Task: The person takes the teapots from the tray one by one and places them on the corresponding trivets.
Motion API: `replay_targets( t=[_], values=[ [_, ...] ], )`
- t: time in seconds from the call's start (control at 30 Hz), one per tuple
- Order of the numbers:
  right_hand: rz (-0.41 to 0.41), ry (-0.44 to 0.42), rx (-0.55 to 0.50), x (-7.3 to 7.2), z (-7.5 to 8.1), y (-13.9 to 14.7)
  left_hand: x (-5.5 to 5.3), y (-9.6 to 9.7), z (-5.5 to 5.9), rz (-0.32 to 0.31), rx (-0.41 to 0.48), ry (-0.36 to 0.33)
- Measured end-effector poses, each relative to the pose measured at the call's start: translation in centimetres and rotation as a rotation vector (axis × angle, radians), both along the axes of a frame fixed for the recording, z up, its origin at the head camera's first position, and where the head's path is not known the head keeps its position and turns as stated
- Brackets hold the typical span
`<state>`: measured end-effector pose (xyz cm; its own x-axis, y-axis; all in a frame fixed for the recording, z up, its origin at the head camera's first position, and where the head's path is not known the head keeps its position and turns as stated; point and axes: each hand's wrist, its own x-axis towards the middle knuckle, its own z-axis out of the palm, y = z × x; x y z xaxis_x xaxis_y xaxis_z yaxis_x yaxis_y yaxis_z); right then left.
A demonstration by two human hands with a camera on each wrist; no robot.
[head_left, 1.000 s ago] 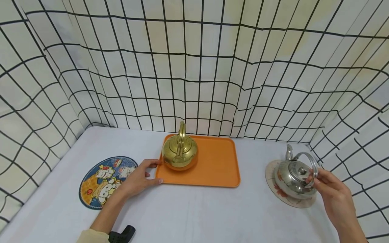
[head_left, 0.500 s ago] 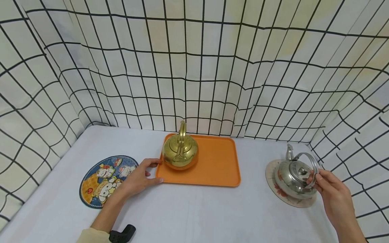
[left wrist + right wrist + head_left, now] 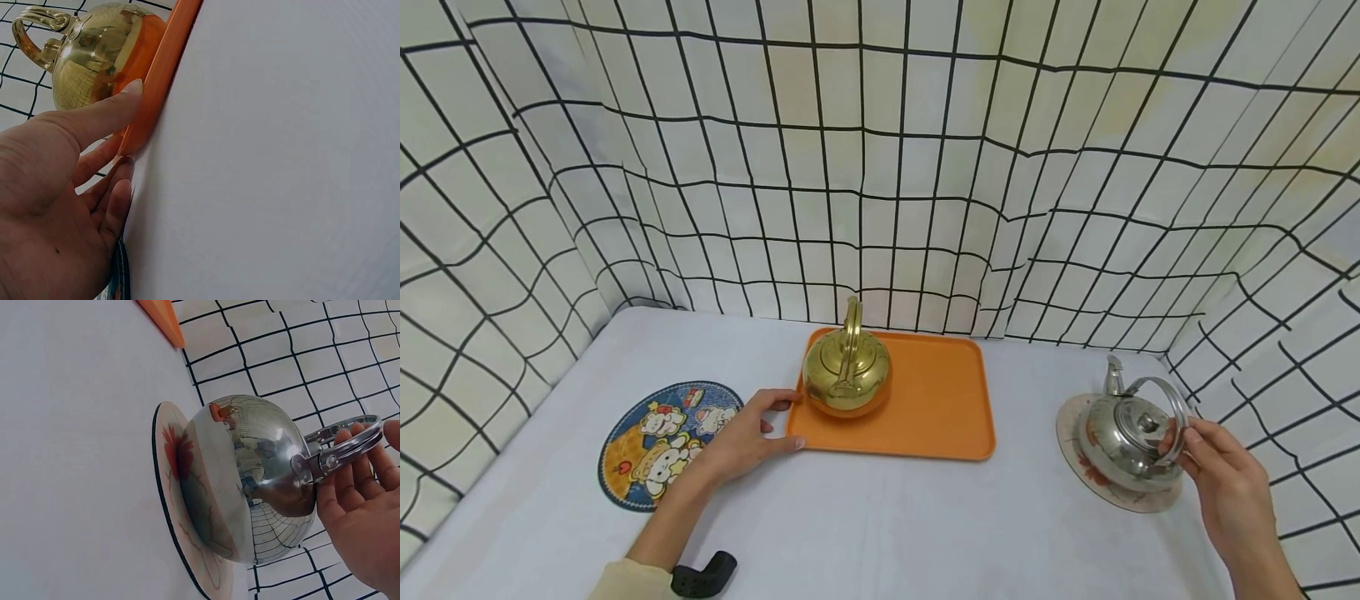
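A brass-coloured kettle (image 3: pixel 846 371) stands at the left end of an orange tray (image 3: pixel 940 400). At the tray's front left corner, my left hand (image 3: pixel 745 442) holds the edge between thumb and fingers. The left wrist view shows the thumb (image 3: pixel 115 109) at the rim, with the other fingers close by the corner. A silver kettle (image 3: pixel 1123 442) rests on a round beige mat (image 3: pixel 1071 425) with red leaves. My right hand (image 3: pixel 1232 483) grips its arched handle (image 3: pixel 350 450), fingers passing around it in the right wrist view.
A round blue mat (image 3: pixel 662 442) with cartoon animals lies left of the tray, partly behind my left forearm. A black device (image 3: pixel 703 577) is by the left sleeve. Black-gridded white walls (image 3: pixel 925 183) border the white table (image 3: pixel 895 525).
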<state>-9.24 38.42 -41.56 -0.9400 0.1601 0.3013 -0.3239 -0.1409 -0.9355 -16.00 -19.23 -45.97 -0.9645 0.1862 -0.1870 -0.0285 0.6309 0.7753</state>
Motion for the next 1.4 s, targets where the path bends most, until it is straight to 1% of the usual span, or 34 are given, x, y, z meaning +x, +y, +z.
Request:
replay_targets(
  t=[0.07,0.2,0.3,0.43,0.57,0.7,0.83,1.07,1.17,1.27,1.4],
  values=[
    [-0.081,-0.029,0.009,0.0,0.2,-0.2,0.0,0.0,0.1,0.0,0.003,-0.001],
    [-0.252,-0.125,0.043,-0.4,1.0,-0.5,0.0,0.1,0.1,0.005,-0.002,-0.003],
    [-0.349,-0.198,0.103,-0.8,1.6,-0.9,0.1,0.1,0.2,0.009,-0.012,-0.003],
    [-0.456,-0.256,0.16,-1.1,2.6,-1.7,0.1,0.1,0.3,0.007,-0.015,-0.002],
    [-0.54,-0.264,0.231,-1.4,3.3,-2.5,0.1,0.1,0.2,0.011,-0.011,-0.012],
    [-0.615,-0.241,0.392,-1.5,3.8,-3.0,0.1,0.1,0.3,0.012,-0.01,-0.013],
    [-0.655,-0.178,0.51,-1.3,4.0,-3.4,0.1,0.1,0.2,0.012,-0.013,-0.01],
    [-0.675,-0.057,0.585,-1.2,4.4,-4.2,0.0,0.0,0.0,0.009,-0.008,-0.004],
    [-0.659,0.014,0.604,-1.2,4.5,-4.6,0.0,0.1,0.0,0.012,-0.002,-0.005],
    [-0.62,0.085,0.615,-1.2,4.7,-5.1,0.1,0.1,0.1,0.004,0.001,-0.001],
    [-0.574,0.136,0.625,-1.1,5.0,-6.0,0.0,0.1,0.1,0.007,0.0,-0.004]
  ],
)
